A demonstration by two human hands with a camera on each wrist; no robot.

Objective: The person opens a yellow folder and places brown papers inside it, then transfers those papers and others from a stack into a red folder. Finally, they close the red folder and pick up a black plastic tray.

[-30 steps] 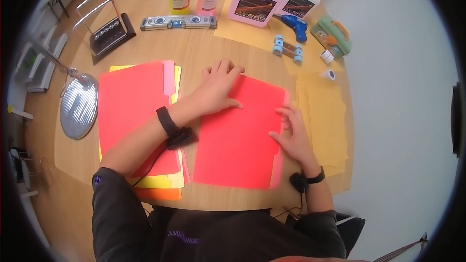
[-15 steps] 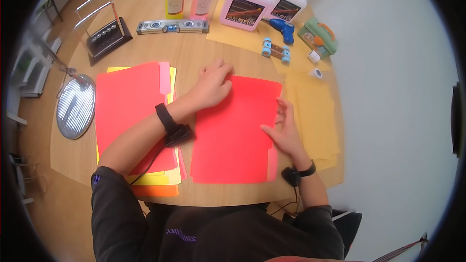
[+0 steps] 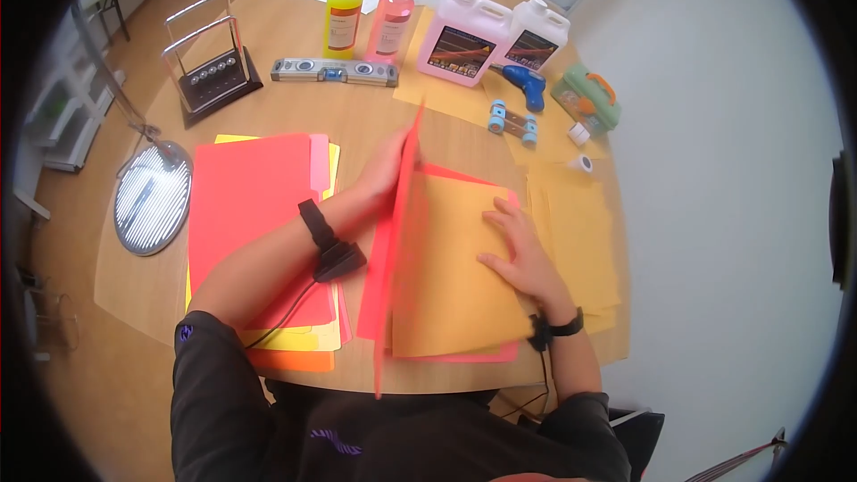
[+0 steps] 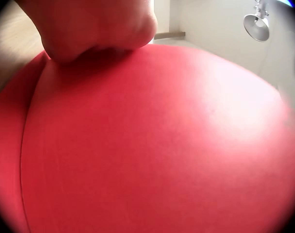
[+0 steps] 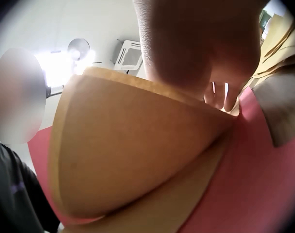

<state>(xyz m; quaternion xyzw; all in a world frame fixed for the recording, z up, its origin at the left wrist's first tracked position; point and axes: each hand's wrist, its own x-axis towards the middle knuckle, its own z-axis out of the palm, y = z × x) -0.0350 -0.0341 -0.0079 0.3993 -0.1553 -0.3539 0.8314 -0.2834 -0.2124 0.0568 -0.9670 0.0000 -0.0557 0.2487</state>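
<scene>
A red file folder (image 3: 399,241) lies partly unfolded on the table in the head view, its cover raised almost upright. My left hand (image 3: 384,168) rests against the cover's outer side, its fingertips hidden by the cover's edge. In the left wrist view, red card (image 4: 162,141) fills most of the picture below that hand. A tan envelope (image 3: 455,277) lies inside the folder. With fingers spread, my right hand (image 3: 525,254) touches its right part. The right wrist view shows the envelope's near edge (image 5: 137,141) bent upward beside the wrist.
At left, a stack of red, yellow and orange folders (image 3: 254,223) lies by a lamp base (image 3: 153,201). More tan envelopes (image 3: 580,254) lie at right. Across the back stand a Newton's cradle (image 3: 214,80), spirit level (image 3: 333,72), bottles (image 3: 344,22), jugs (image 3: 460,36) and blue toy drill (image 3: 527,87).
The folder's cover has swung up to the left with my left hand, uncovering the tan envelope. My right hand has gone from the folder's right edge onto the envelope. The head view has shifted slightly.
</scene>
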